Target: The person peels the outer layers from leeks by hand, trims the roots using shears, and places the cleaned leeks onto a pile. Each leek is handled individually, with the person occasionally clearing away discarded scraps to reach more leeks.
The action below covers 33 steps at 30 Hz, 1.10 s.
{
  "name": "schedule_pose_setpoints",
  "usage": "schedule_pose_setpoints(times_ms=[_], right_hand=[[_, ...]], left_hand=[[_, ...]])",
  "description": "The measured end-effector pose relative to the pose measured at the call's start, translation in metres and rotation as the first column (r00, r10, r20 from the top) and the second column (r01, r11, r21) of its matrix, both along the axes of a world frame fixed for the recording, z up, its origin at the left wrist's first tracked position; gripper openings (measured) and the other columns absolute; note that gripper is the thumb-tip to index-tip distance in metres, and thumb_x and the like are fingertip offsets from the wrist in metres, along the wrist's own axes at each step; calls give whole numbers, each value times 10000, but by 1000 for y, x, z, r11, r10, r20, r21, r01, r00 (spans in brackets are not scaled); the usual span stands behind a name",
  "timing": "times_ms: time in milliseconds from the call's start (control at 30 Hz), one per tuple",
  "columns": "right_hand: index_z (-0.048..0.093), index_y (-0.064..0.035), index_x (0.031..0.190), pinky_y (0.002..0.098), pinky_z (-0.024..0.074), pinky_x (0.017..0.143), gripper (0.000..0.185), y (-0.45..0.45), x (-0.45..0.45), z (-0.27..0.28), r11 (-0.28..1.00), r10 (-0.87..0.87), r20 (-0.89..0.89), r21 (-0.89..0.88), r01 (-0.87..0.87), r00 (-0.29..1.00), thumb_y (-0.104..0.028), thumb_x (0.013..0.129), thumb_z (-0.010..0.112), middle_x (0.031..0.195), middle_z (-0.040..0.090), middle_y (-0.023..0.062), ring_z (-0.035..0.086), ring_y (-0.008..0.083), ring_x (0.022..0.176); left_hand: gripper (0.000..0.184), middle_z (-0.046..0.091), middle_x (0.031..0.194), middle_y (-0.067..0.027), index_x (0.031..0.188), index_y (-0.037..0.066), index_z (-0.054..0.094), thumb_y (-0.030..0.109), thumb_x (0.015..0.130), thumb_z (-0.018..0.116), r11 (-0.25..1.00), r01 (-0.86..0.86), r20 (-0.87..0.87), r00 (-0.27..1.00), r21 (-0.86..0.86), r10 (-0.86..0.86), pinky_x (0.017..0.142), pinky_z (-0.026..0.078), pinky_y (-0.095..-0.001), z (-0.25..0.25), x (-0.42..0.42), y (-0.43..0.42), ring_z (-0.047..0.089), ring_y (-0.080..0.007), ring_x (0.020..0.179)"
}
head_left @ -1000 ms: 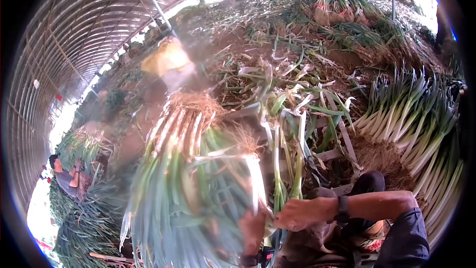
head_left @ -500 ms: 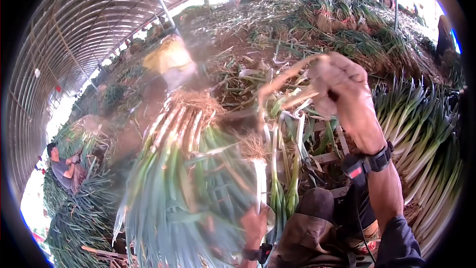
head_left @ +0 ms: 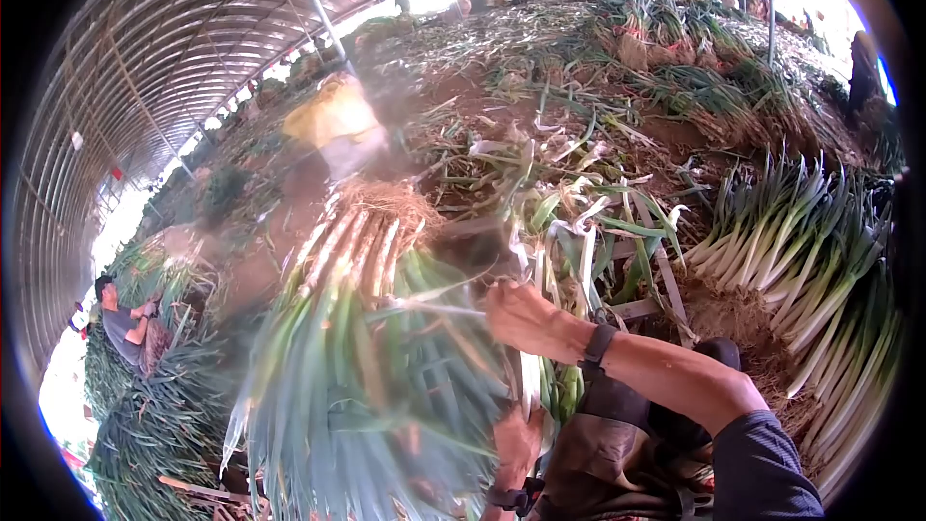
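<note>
My left hand [head_left: 518,439] is closed around a leek [head_left: 530,384] at the bottom centre, its white shank pointing up. At the top of that shank, my right hand [head_left: 529,316] has its fingers closed on the leek's root end, which it mostly hides. To the left lies a big bundle of untrimmed leeks [head_left: 338,357], brown roots upward and long green leaves spreading toward me. Just beyond my right hand, peeled leaves [head_left: 584,232] lie in a tangled heap.
Rows of cleaned leeks [head_left: 810,260] lie at the right. A yellow and white sack [head_left: 336,121] stands beyond the bundle. A co-worker [head_left: 130,328] sits at the left among leek piles. Metal poles [head_left: 318,5] hold up the arched roof.
My right hand has come down and left from a raised position, where it held a strip of dry leaf, to the leek's root end. My left hand has shifted slightly right, still holding the leek.
</note>
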State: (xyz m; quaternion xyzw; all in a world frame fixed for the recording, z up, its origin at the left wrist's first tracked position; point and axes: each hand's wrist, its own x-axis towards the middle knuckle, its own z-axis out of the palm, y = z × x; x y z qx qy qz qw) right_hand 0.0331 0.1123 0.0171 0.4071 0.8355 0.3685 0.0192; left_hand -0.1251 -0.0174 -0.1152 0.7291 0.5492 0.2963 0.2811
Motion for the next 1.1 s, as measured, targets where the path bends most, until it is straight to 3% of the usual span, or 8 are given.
schedule_pose_setpoints(times_ms=[467,567,667,833,900,967,1067,1100], right_hand=[[691,-46,799,388,558,632,109,34,21,2,833,-518,-580,-508,219,628,-64,859,602,793,683,117,691,246,729],[657,-14,837,391,558,625,135,40,55,20,794,-561,-827,-547,-264,26,-112,910,600,783,678,143,678,250,694],[635,-24,971,426,556,615,109,36,84,24,903,-337,-900,-392,-175,277,-60,872,604,782,678,156,668,282,684],[444,-47,1376,424,578,699,549,-13,87,53,754,-529,-708,-646,-124,468,-44,850,600,1026,682,176,685,320,826],[431,-40,1402,413,581,708,567,-24,98,47,679,-537,-709,-685,-265,458,-99,875,632,1039,680,165,685,316,833],[515,-5,1300,367,565,646,495,-44,98,37,356,-804,-573,-245,-902,-161,-264,914,684,1004,694,157,688,247,796],[592,19,1183,264,507,563,448,-54,90,52,381,-714,-591,-778,-500,375,-337,930,692,990,684,161,665,138,765],[607,25,1119,251,487,541,395,-56,91,45,434,-681,-673,-688,-582,288,-317,936,686,971,676,147,653,129,748]], left_hand=[[352,668,753,-217,961,19,682,364,890,690,912,32,157,987,-409,36,624,522,-424,10,-24,-13,669,-389,697],[319,674,759,-218,954,24,692,334,886,672,964,39,-94,993,-263,-66,631,527,-430,18,-25,-27,675,-399,718],[318,676,749,-222,952,23,704,321,842,693,974,19,-84,996,-226,-39,630,529,-450,-13,-28,-26,677,-408,710],[313,682,735,-208,948,9,708,291,811,709,939,-34,60,997,-342,58,636,532,-436,44,-14,-6,681,-372,678],[285,694,771,-202,944,8,703,264,820,714,991,66,59,997,-120,-59,670,533,-429,42,-13,11,694,-338,717],[263,700,808,-198,957,4,697,234,832,718,980,197,2,980,31,-197,694,531,-419,41,-12,32,696,-320,743],[260,704,850,-184,986,-6,689,204,838,729,961,213,146,971,-176,-188,725,528,-400,89,2,42,694,-292,770],[265,705,864,-179,994,-10,683,197,837,734,949,229,162,967,-218,-196,735,525,-397,99,7,42,693,-282,786]])
